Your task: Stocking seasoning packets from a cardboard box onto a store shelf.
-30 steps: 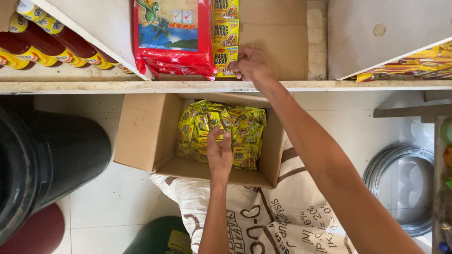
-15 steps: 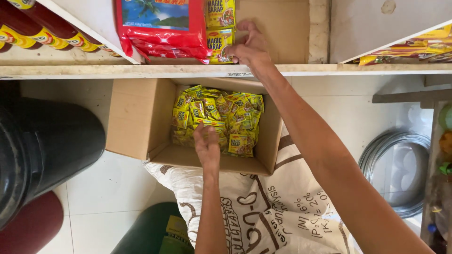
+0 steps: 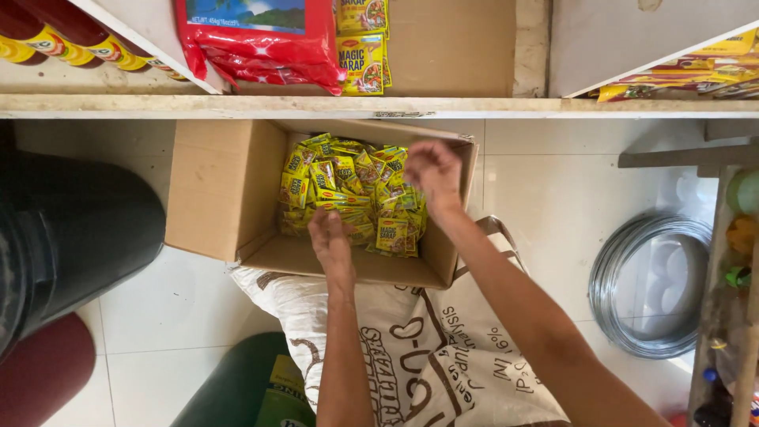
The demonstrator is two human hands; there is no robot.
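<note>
We look down into an open cardboard box (image 3: 221, 190) whose flaps stand up at nine and three o'clock, leaving bare cardboard floor at six o'clock and open white tiled floor (image 3: 553, 190) out past three o'clock. The yellow sachets (image 3: 348, 190) lie heaped against the box's twelve o'clock side. Our left hand (image 3: 330, 237) rests at the heap's six o'clock edge, fingers down among the packets; we cannot tell whether it grips any. Our right hand (image 3: 432, 170) hovers over the heap's three o'clock edge, loosely curled, nothing visibly in it, well apart from the left. The box sits on a printed white sack (image 3: 411, 348). A shelf edge (image 3: 379, 105) runs across at twelve o'clock, with stacked sachets (image 3: 362, 59) and a red bag (image 3: 261, 47) on it. A black bin (image 3: 79, 229) stands at nine o'clock, a wire coil (image 3: 632, 285) at four.
</note>
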